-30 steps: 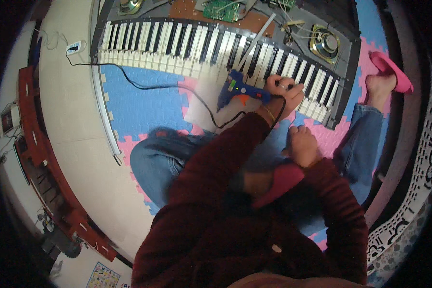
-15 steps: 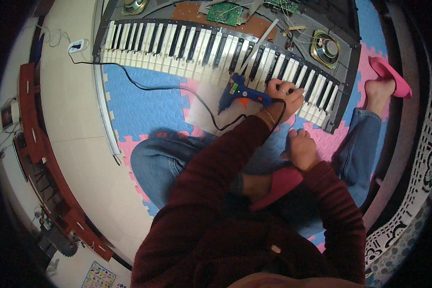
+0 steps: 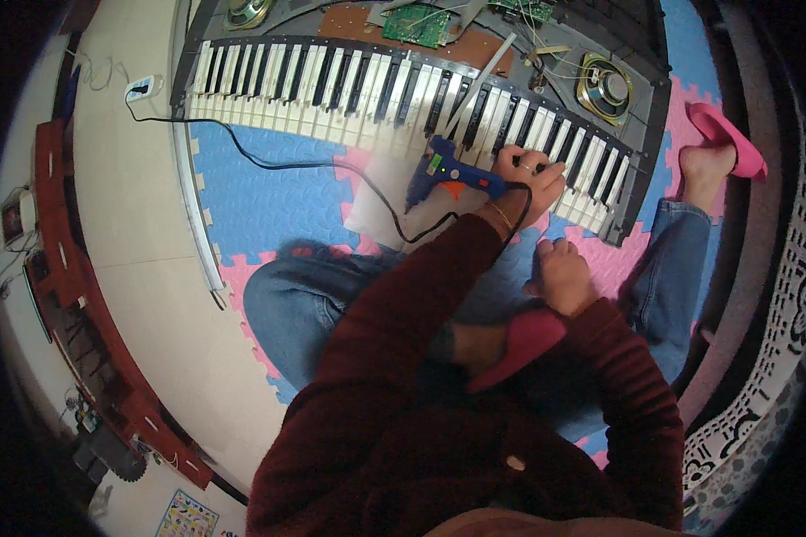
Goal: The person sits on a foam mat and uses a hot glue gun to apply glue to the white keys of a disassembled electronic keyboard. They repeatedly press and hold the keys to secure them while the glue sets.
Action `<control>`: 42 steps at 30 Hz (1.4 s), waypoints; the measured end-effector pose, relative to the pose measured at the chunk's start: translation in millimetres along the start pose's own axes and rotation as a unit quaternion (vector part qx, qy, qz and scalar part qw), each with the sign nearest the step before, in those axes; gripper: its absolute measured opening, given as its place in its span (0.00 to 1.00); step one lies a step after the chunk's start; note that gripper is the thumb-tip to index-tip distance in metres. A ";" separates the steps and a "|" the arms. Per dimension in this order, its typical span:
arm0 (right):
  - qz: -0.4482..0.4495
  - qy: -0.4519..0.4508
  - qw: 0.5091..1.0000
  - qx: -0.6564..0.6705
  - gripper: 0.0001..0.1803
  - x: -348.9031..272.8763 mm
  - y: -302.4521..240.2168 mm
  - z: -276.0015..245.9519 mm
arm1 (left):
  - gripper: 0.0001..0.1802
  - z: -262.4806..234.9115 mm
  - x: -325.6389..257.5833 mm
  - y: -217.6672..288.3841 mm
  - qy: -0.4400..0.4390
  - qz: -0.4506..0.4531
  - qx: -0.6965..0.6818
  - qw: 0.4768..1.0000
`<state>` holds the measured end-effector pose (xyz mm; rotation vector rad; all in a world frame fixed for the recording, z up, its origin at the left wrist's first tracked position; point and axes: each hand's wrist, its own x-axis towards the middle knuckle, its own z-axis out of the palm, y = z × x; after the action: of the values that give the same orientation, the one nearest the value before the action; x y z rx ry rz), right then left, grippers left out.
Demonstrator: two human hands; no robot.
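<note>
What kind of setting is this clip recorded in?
Probably a home floor used as a makeshift repair spot: foam puzzle mats, an opened keyboard showing its circuit board, and a glue gun in the left hand.

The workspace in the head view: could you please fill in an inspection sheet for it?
Surface: blue and pink foam mat on a pale floor.
Job's things: blue glue gun; opened keyboard, circuit board and speaker exposed.
Clutter: white sheet under the gun.
Hands: left hand on the glue gun over the keys; right hand closed, empty as far as seen.
Cables: black cord from gun to wall plug.
Surroundings: red rack, pink slipper.
</note>
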<state>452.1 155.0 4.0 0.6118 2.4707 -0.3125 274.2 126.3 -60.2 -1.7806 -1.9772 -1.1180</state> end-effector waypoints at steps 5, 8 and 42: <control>0.009 -0.002 1.000 -0.002 0.40 -0.8 -2.2 1.5 | 0.12 -0.8 -2.4 1.6 -0.028 -0.007 0.001 1.000; 0.010 0.006 1.000 -0.002 0.39 0.0 -2.0 2.0 | 0.12 -2.3 -2.1 1.7 -0.027 -0.009 -0.007 1.000; -0.005 0.021 0.999 0.030 0.38 -4.1 -3.6 -5.7 | 0.13 12.8 -16.1 -1.9 -0.031 -0.007 -0.010 0.999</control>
<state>450.6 152.3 11.3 0.6377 2.5132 -0.3813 279.8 123.2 -79.8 -1.8352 -2.0238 -1.1043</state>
